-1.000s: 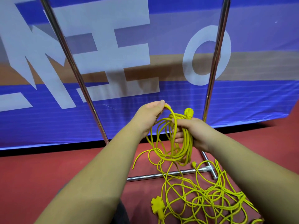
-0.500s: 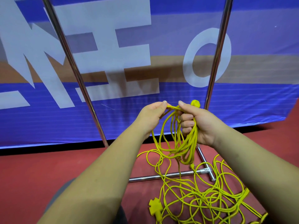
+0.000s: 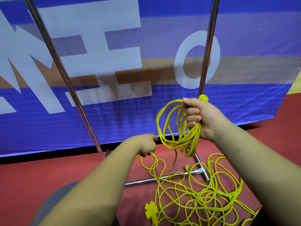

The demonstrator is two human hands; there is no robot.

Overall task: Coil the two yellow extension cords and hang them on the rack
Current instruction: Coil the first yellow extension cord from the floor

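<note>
Gathering the next loop well means matching its length to the coil [image 3: 193,136] hanging centre right, clenched at its top by the right hand [image 3: 203,118]. The left hand [image 3: 146,146], lower centre, pinches a strand of the loose cord [image 3: 197,199] heaped on the floor at lower right; it should draw slack clear of the rack base [image 3: 146,181] tangle-free.
</note>
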